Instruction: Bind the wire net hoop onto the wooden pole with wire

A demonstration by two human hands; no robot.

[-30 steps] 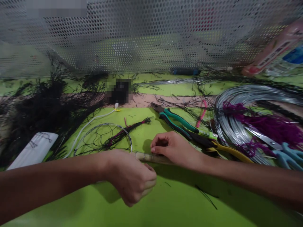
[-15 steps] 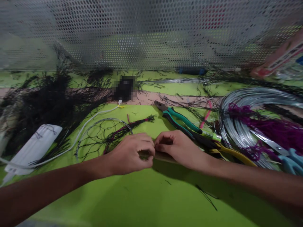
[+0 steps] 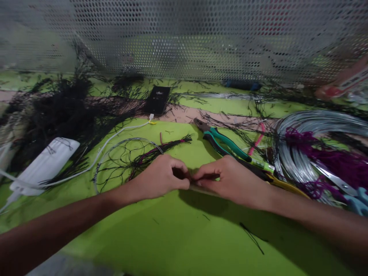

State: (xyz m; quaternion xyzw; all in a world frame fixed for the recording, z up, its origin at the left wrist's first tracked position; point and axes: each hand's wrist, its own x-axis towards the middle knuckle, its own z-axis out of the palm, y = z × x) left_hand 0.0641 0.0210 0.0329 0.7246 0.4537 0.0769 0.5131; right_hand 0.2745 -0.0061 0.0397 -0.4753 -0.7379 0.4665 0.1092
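Note:
My left hand (image 3: 161, 178) and my right hand (image 3: 227, 180) meet fingertip to fingertip over a thin stick (image 3: 205, 190) lying on the green table (image 3: 184, 237). Both pinch it where it joins a wire hoop (image 3: 126, 163) strung with black netting and a black and pink tassel (image 3: 169, 145). The hoop lies just left of my left hand. Most of the stick is hidden under my right hand.
Green-handled pliers (image 3: 227, 143) and yellow-handled pliers (image 3: 283, 184) lie behind my right hand. A coil of silver wire (image 3: 304, 134) with purple thread (image 3: 330, 157) and blue scissors (image 3: 355, 199) sit at right. Black netting (image 3: 54, 111), a white pack (image 3: 43, 165), a phone (image 3: 158, 99) and perforated metal screen (image 3: 184, 38) stand behind.
My left hand rose from the near side of the stick and came up against my right hand's fingertips. Both hands now pinch the same spot. The view shifted slightly.

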